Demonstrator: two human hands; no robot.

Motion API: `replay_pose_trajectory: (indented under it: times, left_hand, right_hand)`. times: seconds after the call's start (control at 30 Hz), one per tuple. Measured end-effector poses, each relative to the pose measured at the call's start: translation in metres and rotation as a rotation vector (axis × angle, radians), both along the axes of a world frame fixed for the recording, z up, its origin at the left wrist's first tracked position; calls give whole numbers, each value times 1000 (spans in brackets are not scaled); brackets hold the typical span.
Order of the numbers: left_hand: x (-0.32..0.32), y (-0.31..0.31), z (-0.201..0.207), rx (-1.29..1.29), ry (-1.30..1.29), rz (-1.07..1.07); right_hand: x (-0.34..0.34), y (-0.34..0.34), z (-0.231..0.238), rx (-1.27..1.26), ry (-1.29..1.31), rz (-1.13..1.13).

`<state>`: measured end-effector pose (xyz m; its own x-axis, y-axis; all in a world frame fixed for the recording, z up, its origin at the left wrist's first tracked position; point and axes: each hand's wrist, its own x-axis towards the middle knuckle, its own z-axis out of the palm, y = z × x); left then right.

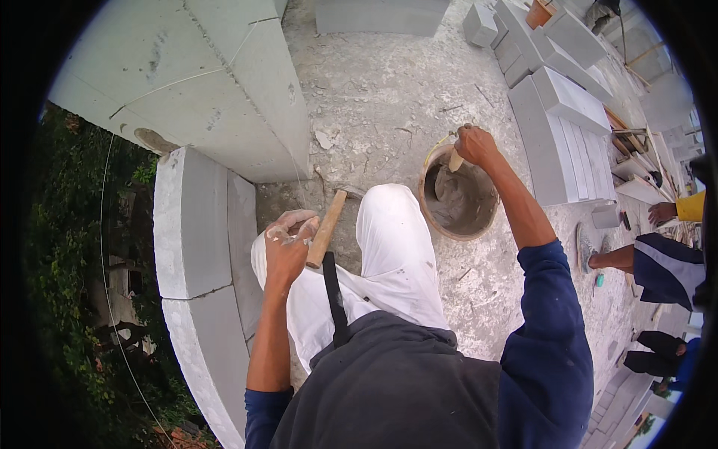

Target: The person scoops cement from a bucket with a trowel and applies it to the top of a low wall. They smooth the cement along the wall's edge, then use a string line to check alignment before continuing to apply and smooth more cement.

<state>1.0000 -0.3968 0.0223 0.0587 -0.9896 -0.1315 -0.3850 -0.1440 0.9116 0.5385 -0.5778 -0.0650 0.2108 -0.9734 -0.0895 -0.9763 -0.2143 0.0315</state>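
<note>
My right hand (476, 145) is closed round a wooden-handled trowel (455, 159) at the rim of a round bucket (479, 233). The trowel's lower end reaches into the wet grey mortar (458, 196) inside, so its blade is hard to make out. My left hand (288, 238), smeared with mortar, is over my left thigh with its fingers loosely curled and apart. Close beside those fingers is a wooden handle (326, 228), slanting over my thigh, with a curved metal part at its far end. The hand does not wrap round this handle.
A low wall of pale blocks (196, 224) runs along my left, with greenery beyond its edge. A taller block wall (247, 112) rises ahead on the left. Stacked blocks (557, 142) stand at the right, near another person's leg (615, 258). Debris litters the concrete floor (374, 97).
</note>
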Motion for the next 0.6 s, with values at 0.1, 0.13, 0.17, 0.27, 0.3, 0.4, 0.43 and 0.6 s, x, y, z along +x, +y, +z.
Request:
replay_pose_trajectory:
  times: [0.1, 0.13, 0.17, 0.27, 0.3, 0.4, 0.43, 0.6]
  left_hand:
    - [-24, -42, -26, 87, 38, -85]
    - [-36, -60, -39, 103, 34, -105]
    - [-49, -80, -53, 121, 31, -116]
    - [-116, -135, -98, 320, 201, -297]
    - [-145, -148, -112, 357, 209, -349]
    - [-225, -168, -146, 571, 167, -412]
    - [-247, -170, -154, 683, 184, -410]
    - [-300, -179, -174, 859, 146, -515]
  right_hand:
    - [-16, 38, 7, -82, -8, -53]
    - [-21, 54, 8, -111, -30, -43]
    - [-26, 70, 7, -145, -54, -29]
    - [-30, 100, -3, -197, 126, 33]
    - [-30, 107, -5, -204, 229, 57]
    - [-24, 117, -9, 144, 392, -1]
    - [-19, 120, -9, 243, 462, 8]
    - [-7, 146, 19, 250, 686, 81]
